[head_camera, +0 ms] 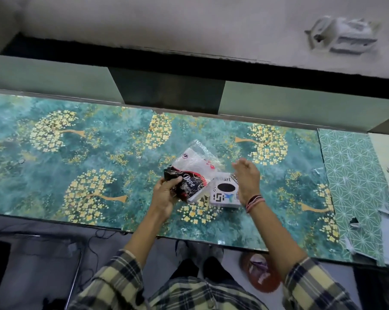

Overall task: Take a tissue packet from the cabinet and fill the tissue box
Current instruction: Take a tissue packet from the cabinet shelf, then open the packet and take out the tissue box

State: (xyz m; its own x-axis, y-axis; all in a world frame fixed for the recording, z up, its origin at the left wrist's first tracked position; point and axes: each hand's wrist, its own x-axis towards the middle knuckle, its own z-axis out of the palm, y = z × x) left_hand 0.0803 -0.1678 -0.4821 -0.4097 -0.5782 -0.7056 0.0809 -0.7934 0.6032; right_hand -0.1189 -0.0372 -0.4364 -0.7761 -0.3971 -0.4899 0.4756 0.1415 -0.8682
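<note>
Left hand (166,191) pinches the tissue packet (192,173) clear of the worktop (77,153), right hand (247,180) spread over the tissue box (224,193), probably steadying it for filling.

Glossy printed table top (81,153); crinkly clear plastic tissue packet (194,170); tissue box (224,193) seemingly matt card.

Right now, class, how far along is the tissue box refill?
Done: the tissue packet is out of the cabinet. In hand: the left hand grips its dark printed end while the right hand hovers open over the tissue box. Left: no tissues show in the box's dark oval opening.
</note>
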